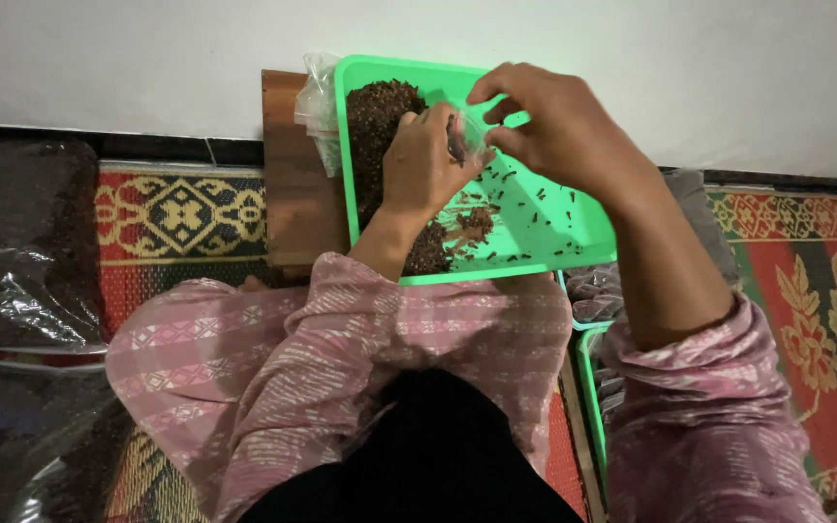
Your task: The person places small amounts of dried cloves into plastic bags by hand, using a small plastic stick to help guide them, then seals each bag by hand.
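Both hands meet over the green tray (573,228): my left hand (423,160) is closed around a small clear plastic pouch (465,136), and my right hand (554,126) pinches its upper edge between thumb and fingertips. I hold the pouch just above the tray's middle, seemingly upright with its long axis pointing away from me toward the white wall (147,58), though my fingers hide most of it. How full it is I cannot tell. A big heap of dark spice (375,126) fills the tray's left side, with loose bits scattered right, so I judge much is left. A clear bag (317,102) lies at the tray's far-left corner, on a wooden board (297,194) over the patterned mat (181,218).
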